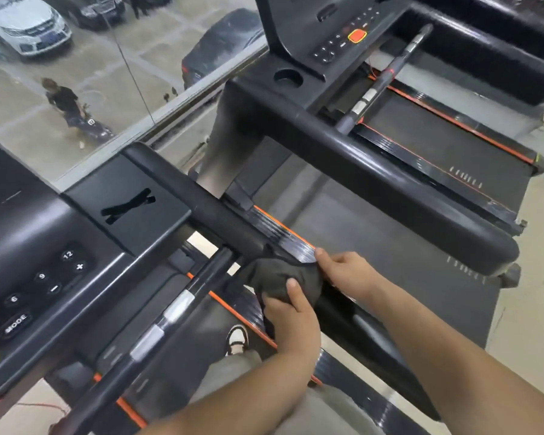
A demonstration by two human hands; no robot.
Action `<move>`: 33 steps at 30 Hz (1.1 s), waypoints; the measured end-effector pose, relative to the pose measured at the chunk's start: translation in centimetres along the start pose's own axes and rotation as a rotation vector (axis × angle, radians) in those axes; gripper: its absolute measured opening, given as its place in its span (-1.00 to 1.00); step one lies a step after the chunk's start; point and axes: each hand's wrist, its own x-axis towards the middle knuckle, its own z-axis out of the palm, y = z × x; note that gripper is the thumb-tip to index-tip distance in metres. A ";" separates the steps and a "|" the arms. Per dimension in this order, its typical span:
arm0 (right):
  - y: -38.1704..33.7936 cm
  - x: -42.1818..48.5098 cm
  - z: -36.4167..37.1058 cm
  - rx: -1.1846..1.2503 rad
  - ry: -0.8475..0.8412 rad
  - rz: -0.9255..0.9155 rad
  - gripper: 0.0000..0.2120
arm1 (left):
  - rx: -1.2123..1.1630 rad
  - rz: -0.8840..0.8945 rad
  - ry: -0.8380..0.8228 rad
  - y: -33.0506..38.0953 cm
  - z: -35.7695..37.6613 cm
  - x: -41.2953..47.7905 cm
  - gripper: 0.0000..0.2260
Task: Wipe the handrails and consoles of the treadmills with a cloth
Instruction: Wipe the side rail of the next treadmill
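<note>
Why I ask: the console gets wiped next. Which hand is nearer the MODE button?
Left. The left hand grips the cloth on the handrail, right of the MODE button; the right hand rests farther right, at the cloth's far edge.

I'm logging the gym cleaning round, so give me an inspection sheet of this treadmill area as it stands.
Surface: black handrail of the near treadmill, glossy; tape cross on the tray beside it.
Job's things: dark cloth bunched on the handrail; button console untouched.
Clutter: nothing seen.
Grips: left hand grips the cloth; right hand at the cloth's edge, fingers hidden.
Cables: thin red cord under the console.
Surroundings: second treadmill; window over parked cars.
</note>
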 end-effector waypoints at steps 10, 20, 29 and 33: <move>9.0 -4.6 -4.4 0.035 0.023 -0.176 -0.52 | -0.303 -0.293 0.109 -0.8 -0.5 6.5 -0.03; 23.1 -10.4 -6.2 0.219 0.048 -0.050 -0.46 | -0.015 -0.234 -0.075 -14.4 8.9 -18.1 -0.05; 25.0 -13.8 -6.1 0.377 0.050 0.011 -0.48 | -0.072 -0.241 -0.030 -7.7 6.0 -12.5 -0.23; 26.8 -14.1 -6.1 0.676 -0.045 0.059 -0.53 | 0.022 -0.125 0.002 -10.9 7.5 -18.1 -0.32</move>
